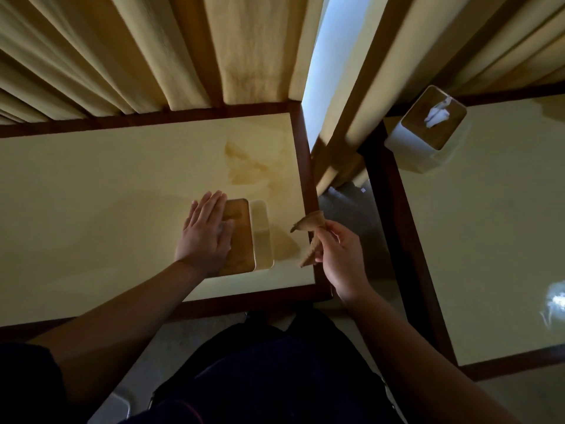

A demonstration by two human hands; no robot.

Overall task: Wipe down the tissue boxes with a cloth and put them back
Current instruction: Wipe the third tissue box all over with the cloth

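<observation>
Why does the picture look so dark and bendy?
Head view: daylight enters only through the curtain gap, so the arms and lap sit in shadow; the wide lens curves the table edges; glare spots the right table.

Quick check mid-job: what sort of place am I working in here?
Probably a restaurant or cafe dining room: two matching tables with dark wood edges stand side by side, each with its own tissue box, against slatted booth-style seat backs.
</observation>
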